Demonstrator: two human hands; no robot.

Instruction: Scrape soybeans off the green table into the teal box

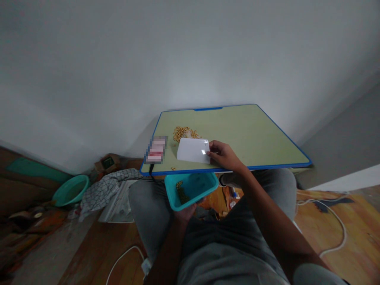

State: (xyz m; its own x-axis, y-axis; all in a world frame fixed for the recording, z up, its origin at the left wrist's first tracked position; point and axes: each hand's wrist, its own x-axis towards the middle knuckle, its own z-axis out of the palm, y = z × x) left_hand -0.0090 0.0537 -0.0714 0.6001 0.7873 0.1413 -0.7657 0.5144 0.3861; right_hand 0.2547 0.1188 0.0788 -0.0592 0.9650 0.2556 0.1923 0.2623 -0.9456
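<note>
My right hand (pixel 225 155) pinches a white flat scraper card (pixel 193 150) that rests on the pale green table (pixel 255 134), just in front of a heap of yellow grains (pixel 184 132). A teal rectangular tray (pixel 190 189) hangs just below the table's near edge, held up from underneath by my left hand (pixel 185 213). Some yellow grains (pixel 181 192) lie in the tray's left part. A few stray grains sit near the table's front edge.
A blurred-out pink item (pixel 156 150) lies on the table's left side. On the floor to the left are a teal basin (pixel 71 190), a checked cloth (pixel 107 188) and clutter. White cables (pixel 335 221) run across the floor at right. A white wall stands behind.
</note>
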